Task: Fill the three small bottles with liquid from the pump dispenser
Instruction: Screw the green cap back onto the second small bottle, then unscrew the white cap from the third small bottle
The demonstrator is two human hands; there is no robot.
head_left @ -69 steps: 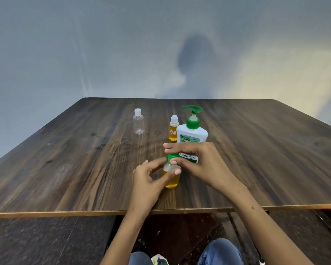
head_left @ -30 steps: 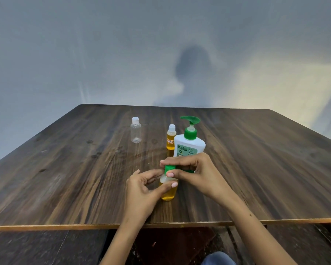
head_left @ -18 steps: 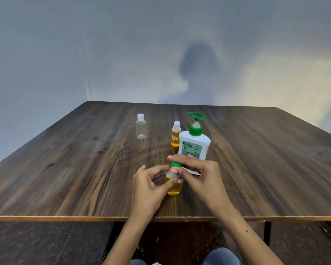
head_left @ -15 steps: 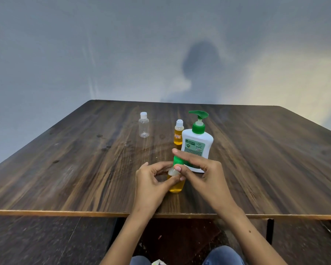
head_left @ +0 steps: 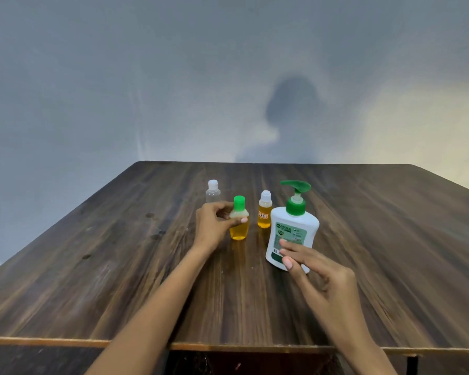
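My left hand (head_left: 214, 224) grips a small green-capped bottle (head_left: 239, 223) full of yellow liquid, held upright on the table toward the far middle. Just right of it stands a second small bottle (head_left: 264, 210) with a white cap and yellow liquid. A clear bottle (head_left: 213, 191) with a white cap and no visible liquid stands behind my left hand. The white pump dispenser (head_left: 293, 226) with its green pump stands to the right. My right hand (head_left: 320, 277) hovers in front of the dispenser's base with fingers relaxed, holding nothing.
All of this sits on a dark wooden table (head_left: 390, 253) whose front edge runs below my forearms. A plain grey wall rises behind the table's far edge.
My right hand let go of the green cap and drew back toward me. My left hand carried the green-capped bottle away from me, next to the other small bottles.
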